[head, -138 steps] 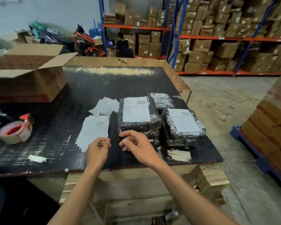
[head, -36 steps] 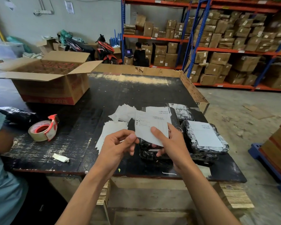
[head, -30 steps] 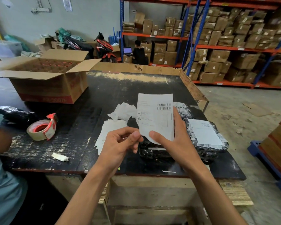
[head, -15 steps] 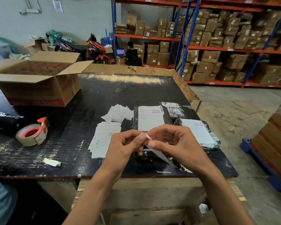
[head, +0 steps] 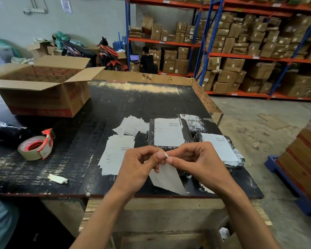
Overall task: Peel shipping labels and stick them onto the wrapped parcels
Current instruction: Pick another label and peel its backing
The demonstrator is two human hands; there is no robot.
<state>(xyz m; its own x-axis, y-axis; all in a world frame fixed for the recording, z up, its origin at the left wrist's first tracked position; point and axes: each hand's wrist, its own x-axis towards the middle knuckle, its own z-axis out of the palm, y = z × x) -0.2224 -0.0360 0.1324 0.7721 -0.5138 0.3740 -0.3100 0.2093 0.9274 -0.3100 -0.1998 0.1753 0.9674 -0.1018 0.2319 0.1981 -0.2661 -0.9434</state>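
Both hands, left hand (head: 136, 164) and right hand (head: 196, 162), are pinched on a white paper shipping label (head: 166, 174) above the black table's (head: 115, 105) near edge; peeling seems underway, separation needed next.

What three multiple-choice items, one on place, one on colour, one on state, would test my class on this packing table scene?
1. Where is the tape dispenser?
A. on the table's left part
B. inside the cardboard box
C. on a parcel

2. What colour wrap covers the parcels?
A. yellow
B. black
C. blue

3. How is the label held?
A. lying flat, untouched
B. by one hand
C. pinched at its top corner by both hands

Answers: 1 A, it sits left of the label stack; 2 B, dark film shows around the stuck labels; 3 C, left hand and right hand meet at its corner.
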